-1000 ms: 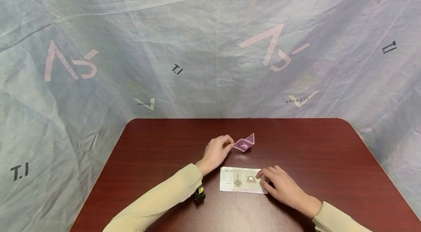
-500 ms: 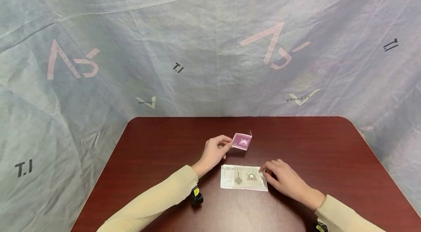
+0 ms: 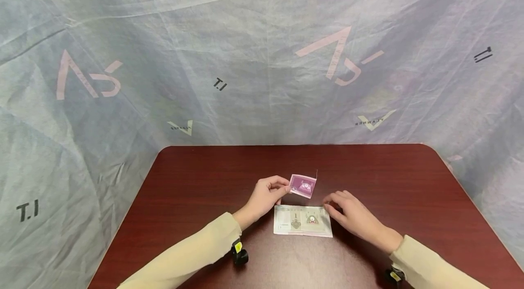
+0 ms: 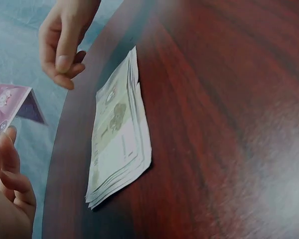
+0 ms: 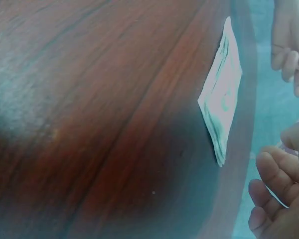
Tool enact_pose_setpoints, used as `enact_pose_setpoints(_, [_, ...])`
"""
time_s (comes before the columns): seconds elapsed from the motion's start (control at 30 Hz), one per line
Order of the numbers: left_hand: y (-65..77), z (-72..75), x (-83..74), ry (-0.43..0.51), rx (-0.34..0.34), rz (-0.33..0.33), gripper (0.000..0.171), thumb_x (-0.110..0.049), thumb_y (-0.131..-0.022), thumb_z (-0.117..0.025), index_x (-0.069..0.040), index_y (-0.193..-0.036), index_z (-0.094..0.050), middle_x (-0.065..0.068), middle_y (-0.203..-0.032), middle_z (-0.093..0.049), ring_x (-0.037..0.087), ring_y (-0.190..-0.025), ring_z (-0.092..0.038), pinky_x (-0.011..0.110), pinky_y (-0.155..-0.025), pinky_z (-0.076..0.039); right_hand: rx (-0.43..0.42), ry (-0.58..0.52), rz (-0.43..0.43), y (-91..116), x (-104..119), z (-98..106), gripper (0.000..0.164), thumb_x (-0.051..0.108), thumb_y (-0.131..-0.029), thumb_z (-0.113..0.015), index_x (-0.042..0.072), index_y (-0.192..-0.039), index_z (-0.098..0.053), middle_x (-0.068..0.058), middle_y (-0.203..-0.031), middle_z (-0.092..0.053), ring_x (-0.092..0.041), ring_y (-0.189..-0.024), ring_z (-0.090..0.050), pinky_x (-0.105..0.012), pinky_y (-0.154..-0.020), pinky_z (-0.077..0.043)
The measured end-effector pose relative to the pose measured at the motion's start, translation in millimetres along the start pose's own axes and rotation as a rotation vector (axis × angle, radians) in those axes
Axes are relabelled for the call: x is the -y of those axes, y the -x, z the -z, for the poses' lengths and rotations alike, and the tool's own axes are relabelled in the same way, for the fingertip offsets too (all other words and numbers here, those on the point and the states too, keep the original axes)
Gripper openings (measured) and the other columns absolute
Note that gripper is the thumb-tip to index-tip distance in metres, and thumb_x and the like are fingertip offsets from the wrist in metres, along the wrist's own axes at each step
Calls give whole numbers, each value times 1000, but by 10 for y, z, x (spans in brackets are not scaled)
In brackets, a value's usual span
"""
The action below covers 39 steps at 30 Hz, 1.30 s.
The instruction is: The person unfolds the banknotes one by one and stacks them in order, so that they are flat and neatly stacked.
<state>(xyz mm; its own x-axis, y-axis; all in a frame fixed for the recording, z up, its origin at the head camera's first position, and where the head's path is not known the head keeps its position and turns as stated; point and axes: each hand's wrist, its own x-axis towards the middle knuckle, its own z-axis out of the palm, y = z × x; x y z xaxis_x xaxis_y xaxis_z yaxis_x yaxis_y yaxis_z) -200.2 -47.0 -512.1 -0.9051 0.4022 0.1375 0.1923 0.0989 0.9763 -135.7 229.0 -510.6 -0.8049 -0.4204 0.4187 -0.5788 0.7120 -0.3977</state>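
In the head view my left hand (image 3: 266,195) pinches the left edge of a small purple banknote (image 3: 302,185) between thumb and fingers. The note is held up above the table, its printed face toward me. A crease bends its far part back, as the left wrist view shows with the purple banknote (image 4: 9,102). Nearer to me lies a flat stack of pale banknotes (image 3: 303,221), the top one marked 1. My right hand (image 3: 352,214) hovers by the stack's right end, fingers loosely bent, apart from the notes and holding nothing.
The dark red wooden table (image 3: 204,170) has rounded far corners. Behind and beside it hangs a grey printed sheet (image 3: 262,61). Black wrist cameras sit at the left sleeve (image 3: 239,255) and the right sleeve (image 3: 417,257).
The purple banknote has turned from a zigzag fold to show a flatter face. Most recently it has come a little toward the stack. My right hand has lifted off the stack's right end.
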Motion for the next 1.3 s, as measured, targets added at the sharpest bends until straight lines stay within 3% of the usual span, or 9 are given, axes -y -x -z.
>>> enact_pose_setpoints(0.23, [156, -30, -31, 78, 71, 29, 13, -6, -99, -69, 5, -106, -71, 24, -91, -74, 6, -53, -49, 25, -54, -43, 26, -226, -184, -53, 29, 73, 24, 13, -98, -71, 3, -120, -73, 3, -101, -70, -6, -83, -59, -29, -71, -51])
enact_pose_setpoints(0.33, [216, -44, -71, 105, 103, 33, 14, -6, -99, -69, 6, -106, -71, 28, -92, -72, 6, -54, -48, 23, -54, -42, 60, -353, -264, -71, 30, 106, 28, 18, -101, -69, 4, -125, -72, 0, -105, -71, -7, -80, -61, -26, -69, -51])
enact_pose_setpoints(0.47, [261, -49, -102, 108, 108, 50, 14, -7, -99, -69, 5, -106, -71, 35, -93, -67, 6, -55, -47, 21, -55, -41, 99, -475, -258, -80, 31, 123, 26, 17, -104, -63, 6, -127, -69, -7, -112, -73, -17, -83, -67, -27, -71, -52])
enact_pose_setpoints(0.63, [305, -38, -86, 107, 79, 83, 14, -7, -99, -70, 5, -106, -72, 27, -90, -69, 7, -54, -47, 21, -54, -40, 69, -600, -215, -51, 31, 108, 18, 7, -104, -61, 5, -121, -68, -11, -107, -74, -17, -85, -69, -27, -73, -54])
enact_pose_setpoints(0.8, [336, -47, -39, 133, 4, 113, 15, -5, -97, -71, 7, -106, -71, 28, -92, -71, 9, -55, -48, 22, -54, -40, -31, -634, -243, -32, 19, 123, 3, 5, -101, -66, 5, -103, -67, -4, -91, -72, -13, -75, -66, -28, -68, -53])
enact_pose_setpoints(0.9, [344, -71, -26, 150, -35, 135, 16, -5, -96, -72, 8, -105, -70, 25, -90, -71, 9, -56, -48, 22, -54, -40, -55, -643, -255, -23, 23, 138, 2, 5, -100, -68, 6, -98, -66, -1, -85, -70, -13, -72, -65, -28, -64, -52])
enact_pose_setpoints(1.03, [356, -107, -32, 134, -33, 134, 16, -6, -97, -71, 8, -104, -67, 17, -84, -70, 9, -54, -49, 20, -52, -40, -78, -647, -254, -3, 48, 133, 6, 1, -98, -69, 7, -99, -67, -3, -83, -70, -12, -69, -64, -29, -61, -52])
enact_pose_setpoints(1.2, [376, -132, -29, 100, -32, 109, 14, -5, -97, -71, 7, -100, -66, 18, -82, -68, 9, -52, -51, 20, -53, -42, -114, -603, -299, 5, 63, 116, 9, 2, -96, -72, 5, -104, -69, -2, -80, -72, -10, -66, -63, -25, -59, -50])
enact_pose_setpoints(1.3, [386, -137, -29, 75, -36, 93, 12, -4, -96, -71, 6, -99, -66, 12, -81, -66, 8, -56, -52, 22, -57, -45, -125, -572, -302, 0, 63, 115, 19, 3, -94, -74, 5, -112, -69, -2, -80, -73, -10, -66, -62, -23, -59, -48])
